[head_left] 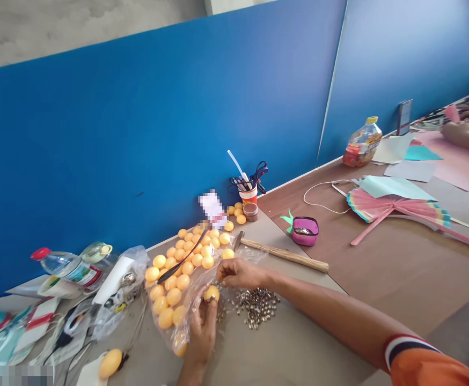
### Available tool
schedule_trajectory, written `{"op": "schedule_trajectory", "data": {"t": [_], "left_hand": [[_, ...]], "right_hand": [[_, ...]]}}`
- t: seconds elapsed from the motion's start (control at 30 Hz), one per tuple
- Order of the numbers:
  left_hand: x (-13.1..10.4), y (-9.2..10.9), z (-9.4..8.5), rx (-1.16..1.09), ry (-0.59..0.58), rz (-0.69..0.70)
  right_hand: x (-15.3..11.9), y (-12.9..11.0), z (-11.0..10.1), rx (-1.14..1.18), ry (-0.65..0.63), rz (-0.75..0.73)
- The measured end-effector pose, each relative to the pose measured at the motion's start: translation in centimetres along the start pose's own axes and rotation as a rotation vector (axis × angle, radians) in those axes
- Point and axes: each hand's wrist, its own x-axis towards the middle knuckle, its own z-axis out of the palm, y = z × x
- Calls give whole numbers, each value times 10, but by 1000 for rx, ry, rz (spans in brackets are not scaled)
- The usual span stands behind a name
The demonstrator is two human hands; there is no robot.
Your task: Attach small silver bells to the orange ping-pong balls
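Observation:
My left hand [203, 328] grips a small orange ball [211, 292] between thumb and fingers, at the edge of a clear plastic bag [196, 297]. Just above and right of that ball, my right hand [240, 272] has its fingers pinched together; whatever is between the fingertips is too small to make out. Many more orange balls [174, 296] lie in and under the bag, with a thin black strap [183, 261] across them. Below my right hand is a heap of small shiny metal pieces [258, 308]. A wooden-handled hammer [285, 253] lies beyond my right wrist.
A magenta container [305, 231] and a cup of tools [248, 194] stand farther back. Bottles [71, 268], wires and packaging crowd the left, near a loose orange ball [110, 364]. At right are a pink paper fan [393, 206], a juice bottle [362, 143] and another person's hands [460, 128].

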Motion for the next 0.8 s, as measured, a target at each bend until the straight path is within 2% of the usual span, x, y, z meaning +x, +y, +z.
{"op": "schedule_trajectory", "data": {"t": [0.13,0.3,0.47,0.67,0.8], "left_hand": [[-1,-6,4,-132,-70,-29],[0,-14,6,-174,-70,-49],[2,-12,5,-148,-48,-54],[2,-5,5,-125,-16,-71],[1,-9,6,-123,-17,-74]], "right_hand": [[4,4,-1,136,31,56],[4,8,2,287,41,63],[2,6,6,456,0,106],[2,6,9,369,-15,119],[3,8,14,277,-33,115]]}}
